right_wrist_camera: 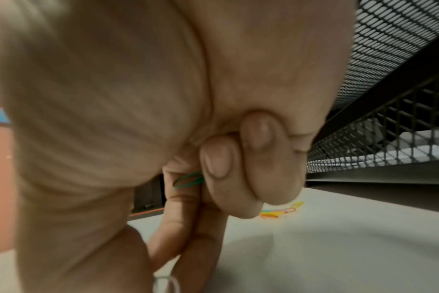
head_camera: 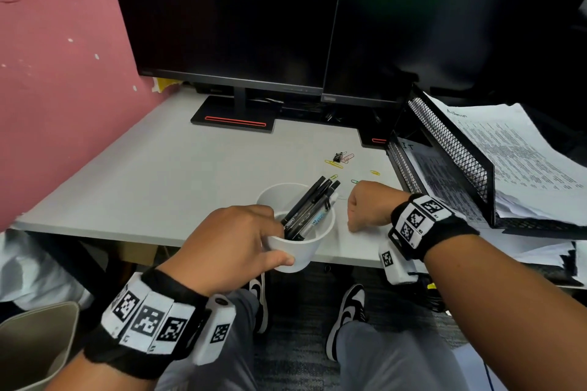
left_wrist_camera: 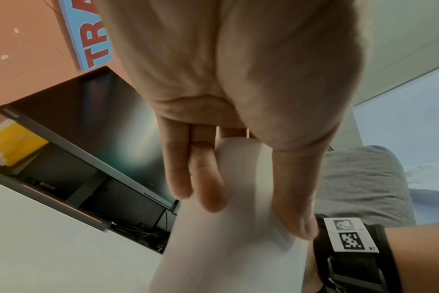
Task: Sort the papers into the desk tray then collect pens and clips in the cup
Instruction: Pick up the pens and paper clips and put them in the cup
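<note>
A white cup [head_camera: 298, 251] with several black pens [head_camera: 313, 206] in it sits at the desk's near edge. My left hand [head_camera: 270, 238] grips the cup, thumb on its near wall and fingers over the rim; in the left wrist view the fingers [left_wrist_camera: 208, 188] wrap the cup [left_wrist_camera: 233, 247]. My right hand [head_camera: 362, 213] is curled, knuckles up, just right of the cup. In the right wrist view a green paper clip [right_wrist_camera: 188, 179] is tucked under its curled fingers [right_wrist_camera: 218, 162]. More paper clips [head_camera: 333, 163] and a black binder clip [head_camera: 338, 156] lie beyond.
A black mesh desk tray [head_camera: 451, 149] holding printed papers [head_camera: 508, 152] stands at the right, close to my right hand. Two dark monitors [head_camera: 228, 25] fill the back of the grey desk [head_camera: 143, 184]. A pink wall [head_camera: 63, 89] closes the left side.
</note>
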